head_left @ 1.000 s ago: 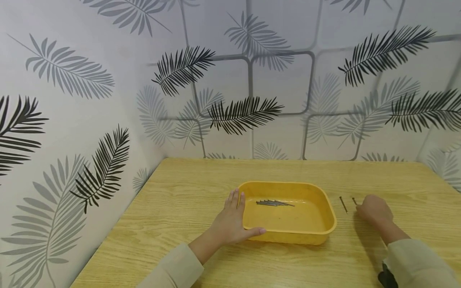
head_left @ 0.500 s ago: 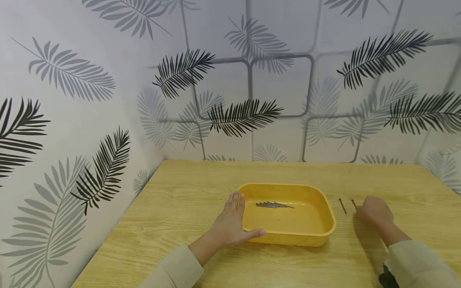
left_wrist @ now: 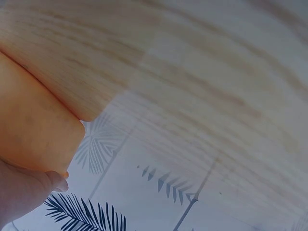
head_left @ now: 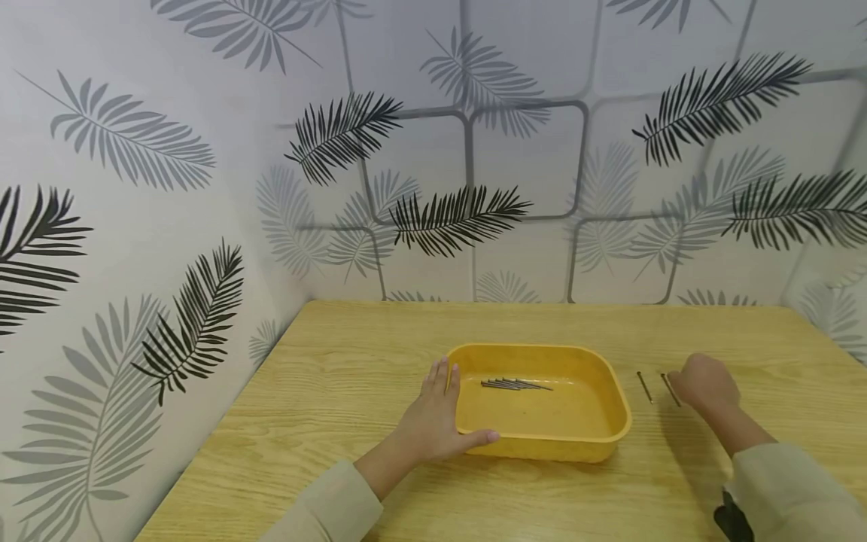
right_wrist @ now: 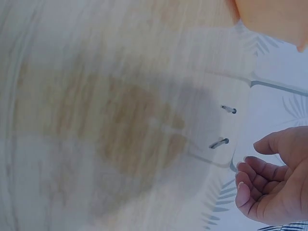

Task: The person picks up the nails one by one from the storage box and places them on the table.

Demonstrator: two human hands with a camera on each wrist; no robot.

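Observation:
My left hand [head_left: 433, 421] rests against the left end of a yellow plastic tray [head_left: 545, 448]. Its fingers lie straight along the left wall and the thumb stretches over the front rim. Inside the tray several dark nails [head_left: 509, 385] lie in a small pile. Right of it, one nail [head_left: 644, 387] lies on the table, and a second nail [head_left: 670, 390] lies beside my right hand [head_left: 706, 384]. In the right wrist view that hand shows loosely curled fingers [right_wrist: 262, 171], with the thumb apart from them and nothing between.
The wood-grain table [head_left: 352, 361] reaches back to a wall [head_left: 433, 165] with a leaf pattern. A second patterned wall [head_left: 135, 248] runs along the left. A black object [head_left: 733, 516] shows at the right sleeve [head_left: 786, 482].
My right hand has shifted slightly up, and more of the nail beside it now shows. The left hand and the tray have stayed in place.

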